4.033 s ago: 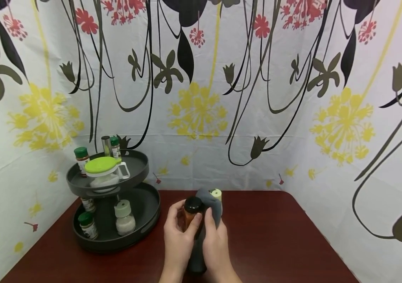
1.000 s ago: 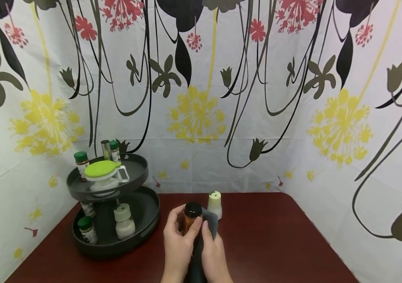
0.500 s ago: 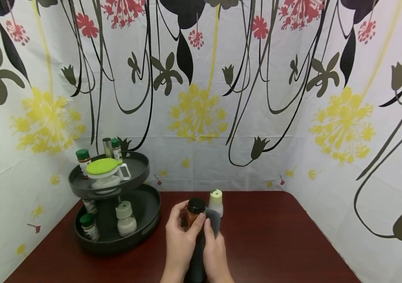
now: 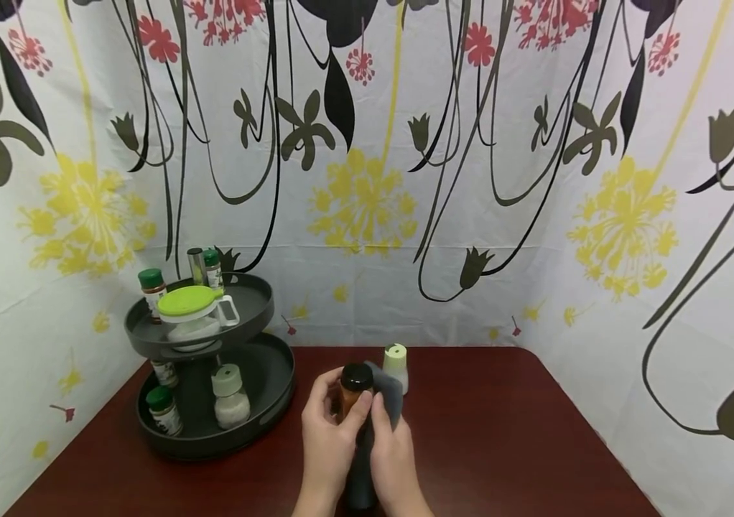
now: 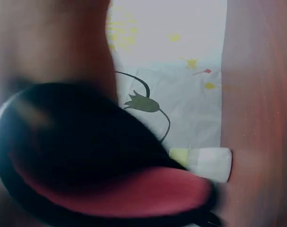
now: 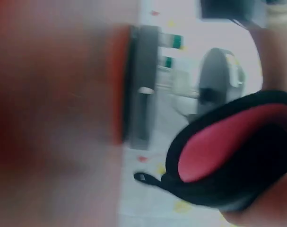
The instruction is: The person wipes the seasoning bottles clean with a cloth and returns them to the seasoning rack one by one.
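Observation:
My left hand [image 4: 328, 441] grips a spice jar [image 4: 357, 378] with a black lid and orange-brown contents, held upright above the table. My right hand [image 4: 395, 452] pinches a grey cloth [image 4: 388, 391] against the jar's right side; its thumb is close to the left thumb. The jar's lower part is hidden by the fingers. Between the wrists a dark, long shape [image 4: 360, 477] shows, its kind unclear. Just behind the cloth stands a white shaker [image 4: 396, 370] with a pale green lid, also seen in the left wrist view. Both wrist views are blurred and largely blocked.
At left stands a dark two-tier turntable rack [image 4: 263, 420]. Its upper tier bears green-capped jars and a lime-lidded container [image 4: 191, 305]; below are more green-capped jars and a shaker [image 4: 230, 398]. A patterned curtain [image 4: 354, 301] hangs behind the reddish-brown table [image 4: 503, 431].
The cloth's free upper end dips and rises beside the jar, now a little higher than half a second ago. Both hands keep hold, nearly in place. The rack and shaker stay put.

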`<state>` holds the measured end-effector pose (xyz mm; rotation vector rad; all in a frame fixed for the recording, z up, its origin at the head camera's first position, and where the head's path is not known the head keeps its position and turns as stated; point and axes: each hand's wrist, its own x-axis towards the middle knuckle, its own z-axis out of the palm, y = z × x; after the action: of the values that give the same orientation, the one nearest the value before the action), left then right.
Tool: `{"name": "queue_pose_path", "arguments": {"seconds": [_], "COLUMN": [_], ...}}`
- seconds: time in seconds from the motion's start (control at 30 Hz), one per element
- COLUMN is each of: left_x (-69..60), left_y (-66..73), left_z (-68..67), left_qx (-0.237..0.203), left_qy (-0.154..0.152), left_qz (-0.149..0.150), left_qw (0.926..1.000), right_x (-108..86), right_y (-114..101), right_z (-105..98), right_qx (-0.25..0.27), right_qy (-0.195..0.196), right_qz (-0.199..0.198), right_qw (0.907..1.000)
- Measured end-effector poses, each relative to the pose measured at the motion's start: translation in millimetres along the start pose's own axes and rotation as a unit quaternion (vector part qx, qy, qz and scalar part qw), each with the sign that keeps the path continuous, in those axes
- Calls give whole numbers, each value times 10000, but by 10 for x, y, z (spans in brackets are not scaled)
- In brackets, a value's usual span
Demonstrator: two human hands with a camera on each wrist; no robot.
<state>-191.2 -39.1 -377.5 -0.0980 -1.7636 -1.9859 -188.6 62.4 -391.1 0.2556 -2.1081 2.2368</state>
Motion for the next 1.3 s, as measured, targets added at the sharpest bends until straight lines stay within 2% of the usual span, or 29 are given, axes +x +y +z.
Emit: {"name": "queue_pose_path", "arguments": {"seconds": [0.13, 0.37, 0.6, 0.83, 1.0, 1.3], "left_x": [-11, -20, -64, -41, -81, -100], "left_y": [-22, -11, -36, 1, -20, -57], "left_z": [-11, -15, -4, 0, -21, -41], "left_qx": [117, -21, 105, -50, 78, 24], "left_qy": [10, -185, -227, -199, -217, -252], "left_qz": [-34, -117, -165, -104, -202, -200], "left_qw": [9999, 9998, 9996, 9997, 9995, 9995], "right_x": [3, -33, -115, -74, -114, -150], "right_y": [93, -42, 52, -10, 32, 76], "right_z": [-23, -30, -34, -72, -44, -42], "right_qx": [129, 9, -131, -168, -290, -381], "right_qy": [-229, -12, 45, -146, 8, 39], "right_qz": [292, -153, 90, -93, 32, -129], "right_qw": [9992, 9999, 9999, 9997, 9996, 9992]}}
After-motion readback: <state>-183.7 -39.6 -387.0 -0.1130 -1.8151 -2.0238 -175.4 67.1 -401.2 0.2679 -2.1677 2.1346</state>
